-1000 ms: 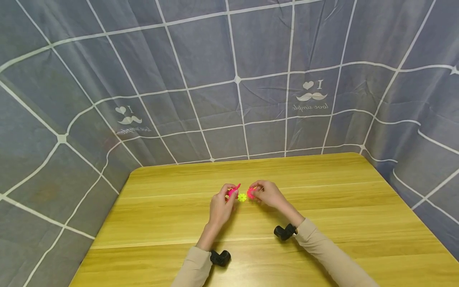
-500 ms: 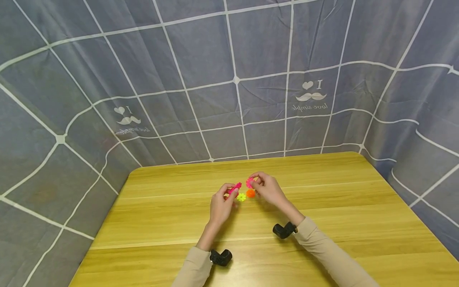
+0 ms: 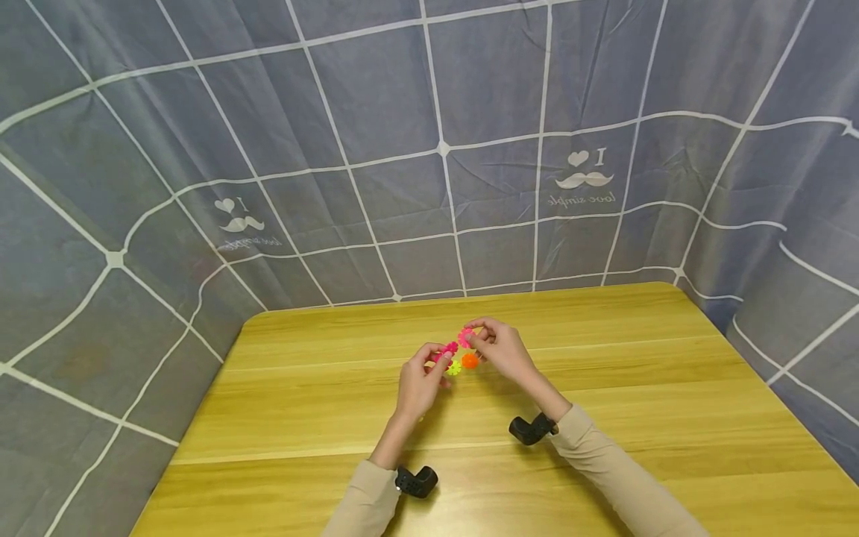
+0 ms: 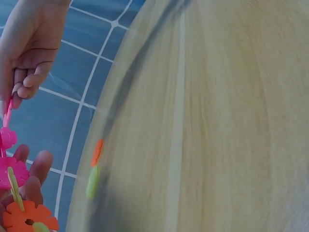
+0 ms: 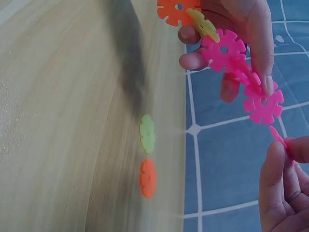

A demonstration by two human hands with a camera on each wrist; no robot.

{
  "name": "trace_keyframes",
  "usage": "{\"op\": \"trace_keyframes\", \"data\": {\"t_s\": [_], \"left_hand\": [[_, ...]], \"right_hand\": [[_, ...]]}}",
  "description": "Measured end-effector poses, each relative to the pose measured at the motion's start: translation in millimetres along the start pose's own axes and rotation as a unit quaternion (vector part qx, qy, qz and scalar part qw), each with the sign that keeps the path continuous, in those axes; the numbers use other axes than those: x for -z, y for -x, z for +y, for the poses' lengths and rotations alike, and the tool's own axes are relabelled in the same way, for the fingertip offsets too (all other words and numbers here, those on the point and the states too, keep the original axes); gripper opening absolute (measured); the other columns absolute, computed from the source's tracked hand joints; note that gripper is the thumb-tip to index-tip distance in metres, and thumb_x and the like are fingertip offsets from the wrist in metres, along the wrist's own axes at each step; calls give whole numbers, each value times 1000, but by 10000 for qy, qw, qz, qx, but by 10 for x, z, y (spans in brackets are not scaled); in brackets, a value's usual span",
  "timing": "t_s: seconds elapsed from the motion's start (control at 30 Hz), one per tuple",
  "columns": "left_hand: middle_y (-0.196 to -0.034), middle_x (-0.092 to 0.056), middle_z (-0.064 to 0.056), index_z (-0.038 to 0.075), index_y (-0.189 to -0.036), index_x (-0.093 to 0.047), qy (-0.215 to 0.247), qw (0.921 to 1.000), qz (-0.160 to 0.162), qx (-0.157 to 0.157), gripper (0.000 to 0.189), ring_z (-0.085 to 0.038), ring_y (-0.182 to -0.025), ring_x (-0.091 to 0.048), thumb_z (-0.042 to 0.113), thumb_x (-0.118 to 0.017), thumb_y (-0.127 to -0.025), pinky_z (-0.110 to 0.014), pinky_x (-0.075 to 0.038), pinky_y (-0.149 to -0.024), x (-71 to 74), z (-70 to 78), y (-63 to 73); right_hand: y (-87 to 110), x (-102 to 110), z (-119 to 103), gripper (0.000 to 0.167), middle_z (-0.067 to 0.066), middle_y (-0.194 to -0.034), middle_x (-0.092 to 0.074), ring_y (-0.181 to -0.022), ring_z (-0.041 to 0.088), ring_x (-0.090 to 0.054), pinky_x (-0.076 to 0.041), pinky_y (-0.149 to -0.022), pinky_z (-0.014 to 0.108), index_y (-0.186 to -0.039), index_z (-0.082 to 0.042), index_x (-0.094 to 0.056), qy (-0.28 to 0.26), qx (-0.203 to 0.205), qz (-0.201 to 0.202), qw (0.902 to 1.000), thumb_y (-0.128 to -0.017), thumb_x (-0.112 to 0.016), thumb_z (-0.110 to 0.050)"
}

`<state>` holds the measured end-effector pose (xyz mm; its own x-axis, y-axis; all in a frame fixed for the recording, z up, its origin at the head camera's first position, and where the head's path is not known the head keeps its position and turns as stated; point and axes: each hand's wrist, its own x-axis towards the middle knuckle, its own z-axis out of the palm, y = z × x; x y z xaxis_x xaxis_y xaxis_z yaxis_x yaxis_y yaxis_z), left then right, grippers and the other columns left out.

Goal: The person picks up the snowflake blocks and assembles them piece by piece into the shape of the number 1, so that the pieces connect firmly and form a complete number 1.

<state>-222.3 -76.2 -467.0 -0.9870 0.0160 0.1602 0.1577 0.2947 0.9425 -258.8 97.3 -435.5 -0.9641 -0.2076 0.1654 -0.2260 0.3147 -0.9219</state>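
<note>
My left hand (image 3: 417,384) holds a chain of slotted flower-shaped plastic discs. In the right wrist view the chain runs from an orange disc (image 5: 169,12) through a yellow disc (image 5: 205,26) to pink discs (image 5: 223,59); the thumb lies against the end pink one. My right hand (image 3: 503,354) pinches a single pink disc (image 3: 466,337) between thumb and fingers. That disc, seen edge-on in the right wrist view, is close to the chain's pink end; a small gap shows between them. Below the hands, a yellow-green disc (image 5: 147,134) and an orange disc (image 5: 148,179) lie on the table.
The wood-grain table (image 3: 322,418) has its far edge just beyond the hands. A grey checked curtain (image 3: 496,186) hangs behind it and along both sides. Each wrist wears a black camera mount (image 3: 530,430).
My right hand has lifted the pink disc up and away, uncovering the orange disc on the table. My left hand has shifted slightly right with the chain, bringing its pink end nearer that disc.
</note>
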Motion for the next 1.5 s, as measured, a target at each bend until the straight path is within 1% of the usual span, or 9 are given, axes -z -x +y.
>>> {"op": "trace_keyframes", "data": {"t_s": [0.13, 0.23, 0.47, 0.7, 0.83, 0.97, 1.03, 1.33, 1.5], "left_hand": [[-88, -67, -20, 10, -106, -65, -377, 9991, 39, -184, 21, -36, -61, -67, 28, -59, -96, -17, -38, -40, -18, 0, 13], [-87, -67, -20, 9, -105, -65, -455, 9987, 55, -229, 21, -35, -61, -67, 27, -59, -96, -18, -39, -40, -31, 2, 22], [-88, -68, -18, 10, -105, -66, -495, 9983, 83, -285, 21, -34, -61, -68, 27, -59, -96, -19, -41, -42, -48, 23, 28], [-81, -69, -16, 12, -97, -69, -478, 9977, 244, -408, 20, -34, -60, -66, 31, -64, -93, -18, -38, -40, -58, 16, 33], [-78, -70, -13, 12, -94, -69, -572, 9969, 286, -455, 19, -33, -61, -66, 30, -64, -92, -17, -37, -40, -62, 30, 44], [-77, -70, -10, 12, -94, -69, -647, 9966, 291, -425, 17, -32, -62, -67, 29, -64, -92, -17, -37, -41, -67, 32, 42], [-76, -69, -10, 12, -94, -69, -648, 9966, 292, -422, 17, -33, -62, -67, 28, -64, -92, -17, -37, -42, -69, 32, 38], [-77, -70, -12, 13, -91, -69, -636, 9967, 231, -440, 14, -34, -63, -67, 26, -65, -92, -18, -38, -42, -70, 30, 39], [-80, -70, -16, 11, -92, -68, -599, 9971, 119, -461, 14, -34, -65, -67, 24, -64, -93, -17, -39, -44, -69, 31, 43]], "right_hand": [[11, 6, -7, 27, 27, -85, -64, -71, 45, -63, -56, -61, 43, -117, 3, -62, -114, 15, 12, 9999, -93, -61, -9], [16, 3, -12, 27, 30, -85, -63, -71, 46, -62, -55, -63, 49, -117, 3, -62, -136, 52, 11, 9999, -93, -61, -9], [17, -5, -6, 27, 28, -81, -63, -66, 43, -62, -54, -57, 40, -116, 2, -63, -59, 82, 65, 9999, -93, -62, -10], [22, -19, 5, 26, 28, -81, -63, -65, 40, -63, -55, -61, 49, -116, 2, -63, -43, 107, 68, 9999, -92, -62, -11], [26, -18, 2, 26, 25, -79, -64, -59, 30, -62, -54, -56, 40, -115, 3, -64, 9, 171, 91, 9998, -92, -63, -10], [31, -12, -6, 27, 22, -77, -64, -55, 19, -60, -48, -49, 25, -115, 3, -64, 86, 200, 114, 9997, -92, -63, -11], [34, -7, -9, 27, 22, -77, -64, -54, 15, -59, -46, -48, 22, -115, 3, -64, 102, 223, 116, 9996, -92, -63, -11], [45, 14, -24, 25, 17, -73, -64, -54, 16, -59, -44, -47, 21, -112, 1, -66, 218, 253, 98, 9994, -91, -64, -11], [37, 10, -22, 24, 21, -75, -64, -53, 19, -59, -41, -45, 21, -112, -1, -67, 403, 125, -49, 9991, -91, -64, -11]]}}
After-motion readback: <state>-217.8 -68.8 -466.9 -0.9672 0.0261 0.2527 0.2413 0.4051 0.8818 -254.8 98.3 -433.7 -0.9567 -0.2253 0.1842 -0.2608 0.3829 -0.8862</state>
